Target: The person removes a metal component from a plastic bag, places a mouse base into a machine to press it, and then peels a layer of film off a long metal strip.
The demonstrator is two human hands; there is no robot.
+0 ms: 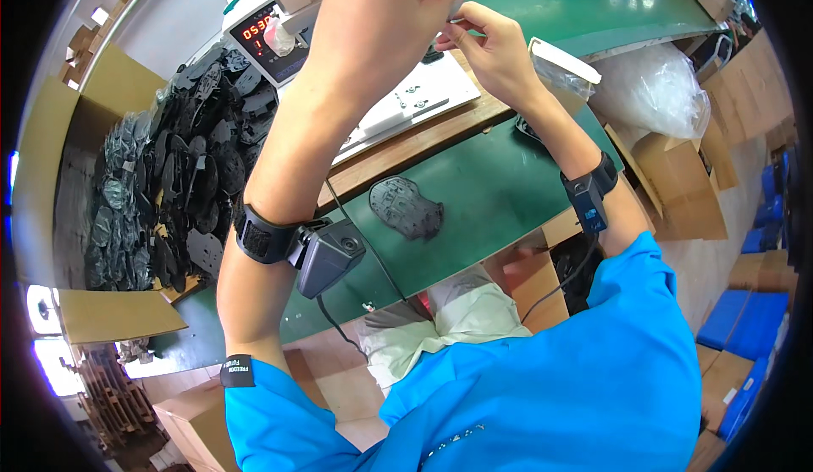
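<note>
Both my hands are raised at the top, over a white work plate (pixel 436 99) on a bench machine. My left hand (pixel 406 6) has its fingertips bent together, partly cut off by the upper edge. My right hand (pixel 495 44) meets it in a pinch, thumb and forefinger closed near the left fingertips. Whatever they pinch is too small to make out. Beneath the fingers a small black piece (pixel 433 55) sits on the plate. Nearer to me, a thin black oval plastic shell (pixel 405 207) lies on the green bench (pixel 474 233).
Left of the machine's red digital display (pixel 256 30), a cardboard box (pixel 106 315) holds many black plastic shells (pixel 199 176), some bagged. A clear plastic bag (pixel 652 91) bulges over a carton (pixel 677 188) at right. Cables hang from devices strapped to both my forearms.
</note>
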